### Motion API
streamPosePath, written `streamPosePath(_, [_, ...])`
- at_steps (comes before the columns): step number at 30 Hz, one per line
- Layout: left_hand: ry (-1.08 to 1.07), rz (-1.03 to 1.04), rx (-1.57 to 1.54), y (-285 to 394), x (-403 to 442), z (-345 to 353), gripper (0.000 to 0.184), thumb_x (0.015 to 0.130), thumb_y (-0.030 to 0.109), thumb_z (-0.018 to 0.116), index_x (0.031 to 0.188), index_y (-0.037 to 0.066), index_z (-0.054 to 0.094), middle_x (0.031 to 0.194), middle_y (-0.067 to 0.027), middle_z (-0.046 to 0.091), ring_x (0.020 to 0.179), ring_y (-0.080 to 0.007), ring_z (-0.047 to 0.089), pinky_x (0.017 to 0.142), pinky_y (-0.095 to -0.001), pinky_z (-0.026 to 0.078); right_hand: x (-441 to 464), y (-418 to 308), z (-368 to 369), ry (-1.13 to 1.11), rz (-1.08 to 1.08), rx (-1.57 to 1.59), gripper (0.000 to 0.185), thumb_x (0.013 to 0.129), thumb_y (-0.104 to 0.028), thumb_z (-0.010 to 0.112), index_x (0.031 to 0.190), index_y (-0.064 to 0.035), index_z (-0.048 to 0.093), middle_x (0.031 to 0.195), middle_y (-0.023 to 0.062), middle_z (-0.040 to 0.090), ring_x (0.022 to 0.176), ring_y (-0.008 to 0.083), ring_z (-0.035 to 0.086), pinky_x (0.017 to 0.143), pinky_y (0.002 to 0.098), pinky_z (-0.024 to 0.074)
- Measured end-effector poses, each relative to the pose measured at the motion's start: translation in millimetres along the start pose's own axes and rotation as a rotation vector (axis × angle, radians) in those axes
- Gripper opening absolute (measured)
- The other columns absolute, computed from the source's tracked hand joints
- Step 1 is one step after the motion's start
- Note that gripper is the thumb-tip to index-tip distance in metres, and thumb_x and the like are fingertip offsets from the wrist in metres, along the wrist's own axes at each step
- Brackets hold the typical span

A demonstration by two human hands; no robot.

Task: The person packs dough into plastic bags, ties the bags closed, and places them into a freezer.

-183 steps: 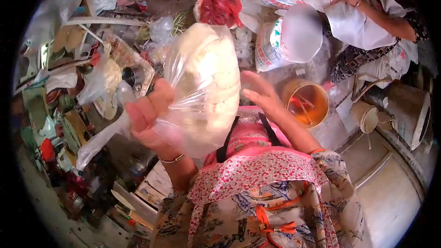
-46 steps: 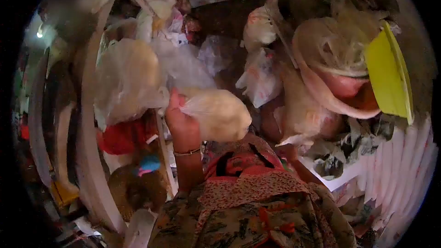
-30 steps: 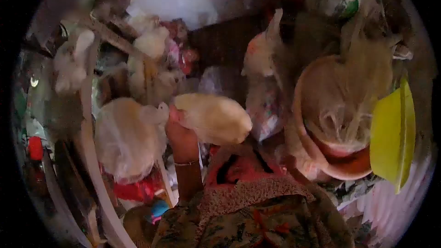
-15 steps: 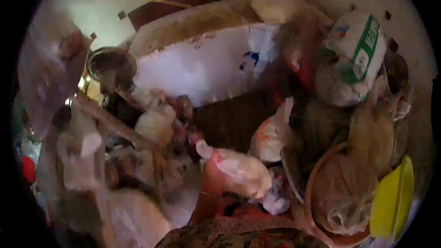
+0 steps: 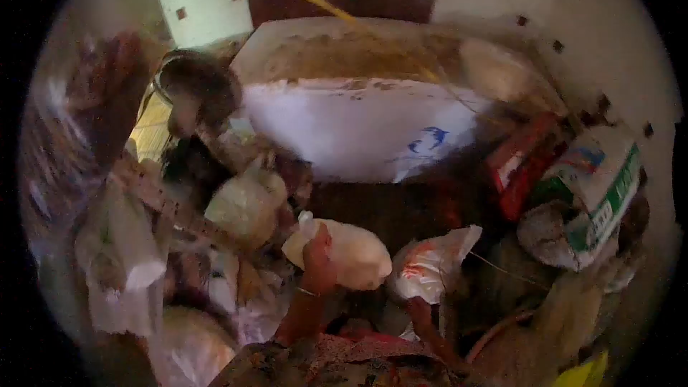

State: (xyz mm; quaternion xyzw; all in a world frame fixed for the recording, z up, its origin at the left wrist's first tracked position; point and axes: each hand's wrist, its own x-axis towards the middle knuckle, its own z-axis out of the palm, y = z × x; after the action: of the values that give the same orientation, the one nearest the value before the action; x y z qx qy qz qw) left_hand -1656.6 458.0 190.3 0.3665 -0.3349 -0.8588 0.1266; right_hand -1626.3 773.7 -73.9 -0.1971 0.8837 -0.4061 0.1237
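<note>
Head view: my left hand [image 5: 319,261] grips the pale bag [image 5: 361,254], lower centre, a hold I judge needs steadiness, while my right hand [image 5: 423,314] meets the white bag [image 5: 431,271], its fingers too blurred to tell.

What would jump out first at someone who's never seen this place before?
Probably the big white chest with a blue mark, across the upper middle. Below it, the left hand grips a pale bag, with a red-marked white bag beside it at the right hand. A green-banded sack stands out at the right.
</note>
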Motion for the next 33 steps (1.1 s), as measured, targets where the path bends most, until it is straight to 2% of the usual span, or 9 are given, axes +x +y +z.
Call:
streamPosePath(6, [-0.004,0.152,-0.114,30.2,21.9,-24.5,0.022,0.083,0.027,0.046,0.067,0.011,0.042,0.061,0.002,0.039,0.057,-0.0111,0.04,0.055,-0.0271,0.039,137.5,-86.3,-12.4,-0.086,0.269,0.692,0.011,0.075,-0.011,0.047,0.074,-0.0026,0.054,0.064,0.0035,0.053,0.058,0.0106,0.047,0.057,0.0252,0.0393])
streamPosePath(10, [0.223,0.196,-0.262,15.9,44.0,-22.9,0.026,0.082,0.027,0.047,0.063,0.011,0.042,0.06,0.0026,0.039,0.059,-0.0107,0.04,0.057,-0.0255,0.038,199.4,-17.7,-7.6,-0.134,-0.176,0.032,0.011,0.072,-0.011,0.049,0.076,-0.0015,0.054,0.064,0.0035,0.053,0.058,0.011,0.048,0.056,0.0242,0.0396])
streamPosePath(12, [0.246,0.3,-0.323,1.7,67.1,-30.9,0.028,0.082,0.029,0.048,0.06,0.011,0.041,0.061,0.0026,0.039,0.06,-0.0107,0.04,0.06,-0.0254,0.038,236.5,-92.6,-29.2,-0.247,0.195,0.631,0.011,0.073,-0.01,0.049,0.074,-0.0006,0.054,0.063,0.0039,0.053,0.058,0.0103,0.048,0.056,0.0239,0.0398])
streamPosePath(14, [0.095,0.349,-0.382,3.9,67.8,-37.1,0.027,0.084,0.025,0.045,0.06,0.012,0.042,0.061,0.0034,0.038,0.059,-0.0083,0.038,0.058,-0.0231,0.036,260.9,-90.6,-24.3,-0.3,0.187,0.575,0.011,0.074,-0.01,0.049,0.074,-0.0008,0.054,0.063,0.004,0.053,0.058,0.0102,0.048,0.056,0.0234,0.0398])
streamPosePath(19, [0.349,0.427,-0.384,-1.3,98.0,-39.2,0.029,0.084,0.025,0.045,0.058,0.013,0.04,0.06,0.0042,0.034,0.059,-0.0071,0.034,0.056,-0.0218,0.031,322.6,-70.4,-13.6,-0.479,-0.143,0.359,0.012,0.078,-0.011,0.047,0.076,-0.0021,0.054,0.067,0.0043,0.055,0.058,0.0095,0.049,0.053,0.0217,0.0382])
streamPosePath(21, [0.434,0.478,-0.418,-4.5,113.2,-42.5,0.03,0.084,0.025,0.045,0.057,0.014,0.038,0.06,0.0045,0.032,0.058,-0.0069,0.032,0.055,-0.0217,0.03,336.1,-106.2,-16.4,-0.517,-0.029,0.3,0.012,0.078,-0.012,0.047,0.075,-0.0026,0.054,0.067,0.0041,0.054,0.058,0.0092,0.049,0.052,0.0218,0.0378])
streamPosePath(25, [0.342,0.336,-0.59,-19.1,144.1,-55.7,0.019,0.084,0.023,0.045,0.075,0.007,0.05,0.07,0.0022,0.045,0.068,-0.0103,0.044,0.068,-0.0253,0.038,380.4,-106.0,4.5,-0.62,0.078,0.302,0.012,0.078,-0.015,0.048,0.077,-0.0049,0.054,0.07,0.0039,0.055,0.061,0.0097,0.051,0.054,0.022,0.039])
streamPosePath(27, [0.38,0.267,-0.732,-5.7,154.1,-40.9,0.027,0.085,0.019,0.043,0.102,-0.001,0.049,0.095,-0.0082,0.053,0.087,-0.019,0.051,0.077,-0.0299,0.043,394.4,-143.2,9.8,-0.581,0.207,0.353,0.013,0.078,-0.016,0.048,0.078,-0.0045,0.054,0.069,0.0039,0.055,0.061,0.0098,0.051,0.054,0.0221,0.0392])
streamPosePath(33, [0.537,0.229,-0.4,-11.6,212.1,-57.8,0.027,0.084,0.018,0.043,0.102,-0.002,0.046,0.095,-0.0055,0.052,0.086,-0.0161,0.05,0.079,-0.0294,0.039,489.0,-200.3,57.4,-0.593,0.237,0.446,0.016,0.08,-0.019,0.047,0.08,-0.0043,0.052,0.072,0.0054,0.056,0.06,0.0121,0.051,0.055,0.0245,0.0417])
